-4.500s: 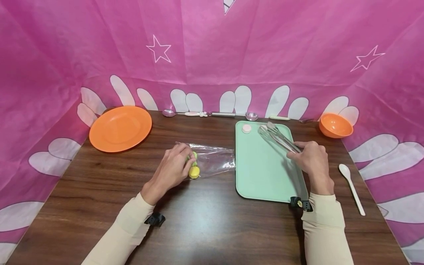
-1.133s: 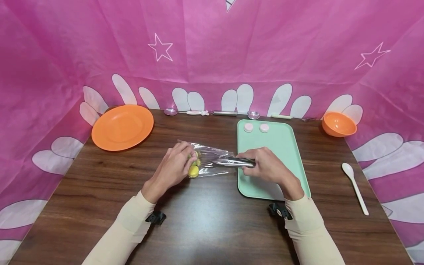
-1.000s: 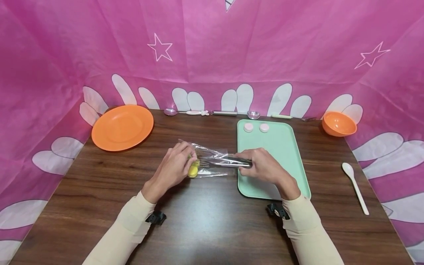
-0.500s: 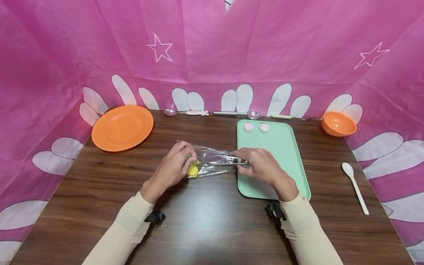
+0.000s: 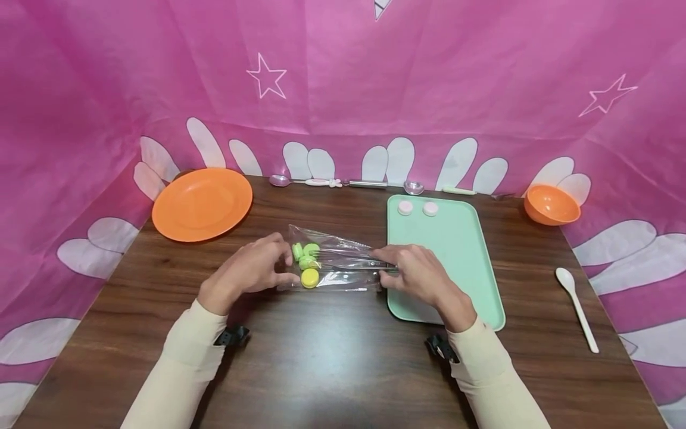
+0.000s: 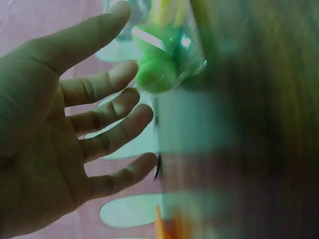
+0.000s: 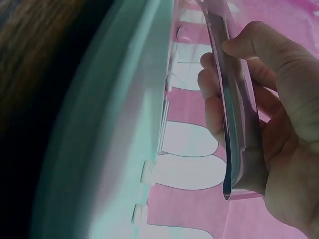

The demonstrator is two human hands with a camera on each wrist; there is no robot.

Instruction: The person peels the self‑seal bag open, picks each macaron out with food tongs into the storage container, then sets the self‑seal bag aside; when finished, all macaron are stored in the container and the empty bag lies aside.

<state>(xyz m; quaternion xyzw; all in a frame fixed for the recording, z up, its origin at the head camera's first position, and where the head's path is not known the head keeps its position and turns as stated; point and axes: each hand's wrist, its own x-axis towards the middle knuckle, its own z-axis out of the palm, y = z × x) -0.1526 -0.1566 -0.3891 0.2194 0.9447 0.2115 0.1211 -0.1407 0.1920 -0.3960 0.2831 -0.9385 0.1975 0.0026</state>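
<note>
A clear plastic bag (image 5: pixel 348 280) lies on the table with green macarons (image 5: pixel 308 261) and one yellow macaron (image 5: pixel 309 278) at its left end. My right hand (image 5: pixel 420 275) grips metal tongs (image 7: pixel 234 104) whose arms reach into the bag toward the green macarons. Whether the tips pinch one is hard to tell through the shiny film. Left of the bag is my left hand (image 5: pixel 252 269), fingers spread in the left wrist view, near the bag's end. Two pale pink macarons (image 5: pixel 418 208) sit at the far end of the mint tray (image 5: pixel 445 262).
An orange plate (image 5: pixel 202 204) stands at the back left, an orange bowl (image 5: pixel 552 204) at the back right. A white spoon (image 5: pixel 577 310) lies to the right. Several utensils, including a ladle (image 5: pixel 414 187), line the back edge by the pink cloth (image 5: pixel 343 71).
The second pink macaron was set down on the tray, and the tongs moved left into the bag. My left hand has just let go of the bag's end and drawn left.
</note>
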